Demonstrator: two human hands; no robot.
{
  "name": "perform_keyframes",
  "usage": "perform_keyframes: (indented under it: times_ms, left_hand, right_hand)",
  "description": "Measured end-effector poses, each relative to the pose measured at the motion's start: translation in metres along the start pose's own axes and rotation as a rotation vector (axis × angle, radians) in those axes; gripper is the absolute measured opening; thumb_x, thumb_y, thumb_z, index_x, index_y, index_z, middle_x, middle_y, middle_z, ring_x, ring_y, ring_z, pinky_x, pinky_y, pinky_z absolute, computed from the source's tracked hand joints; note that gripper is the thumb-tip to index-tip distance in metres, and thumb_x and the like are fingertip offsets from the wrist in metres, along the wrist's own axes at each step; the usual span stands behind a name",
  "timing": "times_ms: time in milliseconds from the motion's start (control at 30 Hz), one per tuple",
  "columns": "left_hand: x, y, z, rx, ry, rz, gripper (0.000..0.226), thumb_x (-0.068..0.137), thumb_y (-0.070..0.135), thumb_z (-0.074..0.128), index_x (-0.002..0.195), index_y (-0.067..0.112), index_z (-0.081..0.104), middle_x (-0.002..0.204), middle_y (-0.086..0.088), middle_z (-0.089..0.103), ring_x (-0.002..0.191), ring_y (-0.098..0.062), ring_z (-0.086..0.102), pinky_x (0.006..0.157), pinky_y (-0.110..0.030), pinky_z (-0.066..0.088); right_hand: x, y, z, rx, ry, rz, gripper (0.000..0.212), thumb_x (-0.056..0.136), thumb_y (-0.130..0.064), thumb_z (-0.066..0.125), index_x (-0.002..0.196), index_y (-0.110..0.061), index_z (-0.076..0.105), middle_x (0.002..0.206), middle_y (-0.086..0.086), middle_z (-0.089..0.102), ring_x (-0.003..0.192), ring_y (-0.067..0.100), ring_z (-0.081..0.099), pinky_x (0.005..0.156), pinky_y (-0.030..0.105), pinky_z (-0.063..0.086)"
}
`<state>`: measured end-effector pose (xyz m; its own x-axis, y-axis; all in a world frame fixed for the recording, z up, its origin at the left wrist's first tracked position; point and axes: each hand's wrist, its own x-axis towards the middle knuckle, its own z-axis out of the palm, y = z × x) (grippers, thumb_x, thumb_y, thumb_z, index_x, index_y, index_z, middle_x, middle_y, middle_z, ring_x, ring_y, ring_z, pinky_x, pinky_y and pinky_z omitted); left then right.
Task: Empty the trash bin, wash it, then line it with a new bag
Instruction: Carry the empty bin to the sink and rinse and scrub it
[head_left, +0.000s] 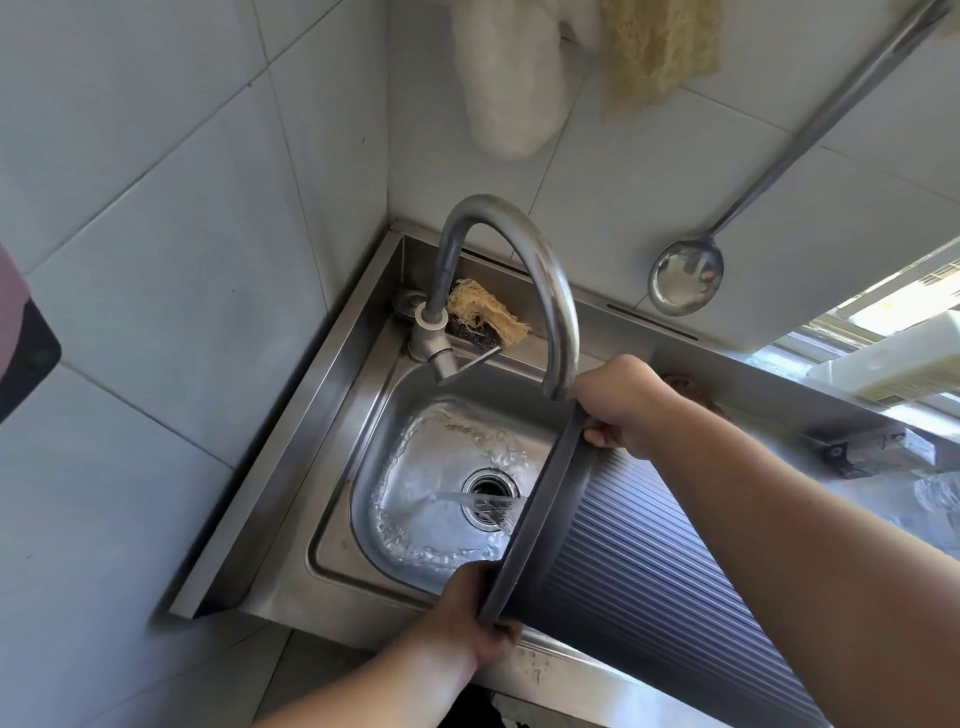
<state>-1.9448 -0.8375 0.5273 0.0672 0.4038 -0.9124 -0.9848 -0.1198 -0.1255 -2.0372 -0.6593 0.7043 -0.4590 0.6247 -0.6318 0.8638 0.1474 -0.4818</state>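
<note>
From the head camera, a grey ribbed trash bin (649, 561) is tipped on its side over the near right corner of a stainless steel sink (291, 488), its mouth facing left toward the basin. A thin stream of water (467, 501) runs out of the bin's mouth toward the drain (488, 493), and a shallow pool ripples across the basin floor. The left hand (467, 613) grips the rim at its near, lower side, fingers curled over the edge. The right hand (618, 405) grips the rim at its far, upper side, just beside the spout of the curved faucet (524, 260).

At the far left corner of the sink, behind the faucet base, lies a frayed scouring pad (483, 317). A steel ladle (685, 280) hangs on the tiled wall above the far edge, and a loofah cloth (660, 47) hangs higher up.

This looks like the rinse-out stage of the wash; no new bag is in view.

Risks, as I judge them: both hands hold a wet rim, so the bin could slip and drop into the basin. The rim sits very close to the spout and could knock it if lifted. Tipping faster could send water past the near edge onto the floor.
</note>
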Motion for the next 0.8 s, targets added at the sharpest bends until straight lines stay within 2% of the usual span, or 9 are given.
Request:
perform_keyframes:
  times_ms: [33,133,267,400,800]
  left_hand:
    - [0.002,0.000,0.001,-0.012,-0.006,-0.027,0.033,0.084,0.001,0.050,0.052,0.012,0.048,0.046,0.002,0.039,0.043,-0.013,0.039,0.040,-0.012,0.022]
    - [0.006,-0.001,0.002,-0.027,-0.054,-0.048,0.049,0.086,0.003,0.047,0.038,0.013,0.046,0.035,0.003,0.036,0.025,-0.012,0.035,0.035,-0.009,0.021]
    - [0.002,-0.005,0.005,-0.059,-0.104,-0.049,0.037,0.077,0.003,0.052,0.043,0.017,0.045,0.035,0.003,0.036,0.024,-0.012,0.033,0.037,-0.009,0.021]
    - [0.001,-0.005,0.007,-0.065,-0.106,-0.045,0.044,0.086,0.006,0.049,0.044,0.018,0.043,0.033,0.003,0.034,0.023,-0.012,0.031,0.037,-0.008,0.021]
    - [-0.009,-0.007,0.010,0.045,-0.068,-0.039,0.052,0.089,0.004,0.045,0.038,0.013,0.047,0.033,0.002,0.036,0.024,-0.013,0.033,0.033,-0.009,0.022]
  right_hand:
    - [0.001,0.000,0.000,0.022,-0.006,0.008,0.006,0.085,-0.005,0.059,0.079,-0.005,0.057,0.055,0.010,0.049,0.031,0.017,0.046,0.041,0.022,0.046]
    - [0.002,-0.002,0.001,0.069,-0.012,0.015,0.006,0.086,-0.002,0.057,0.081,-0.004,0.059,0.054,0.011,0.050,0.027,0.015,0.046,0.040,0.023,0.049]
    - [0.002,-0.005,0.003,0.098,-0.021,0.016,0.008,0.087,0.000,0.058,0.080,-0.004,0.059,0.056,0.012,0.051,0.026,0.015,0.046,0.038,0.023,0.048]
    - [0.001,-0.005,0.002,0.098,-0.016,0.016,0.008,0.087,0.001,0.057,0.080,-0.003,0.059,0.055,0.012,0.051,0.026,0.015,0.047,0.037,0.023,0.048]
    - [0.001,0.000,-0.003,0.138,-0.012,0.031,0.013,0.088,0.002,0.054,0.076,-0.003,0.057,0.059,0.012,0.051,0.028,0.013,0.048,0.037,0.023,0.049]
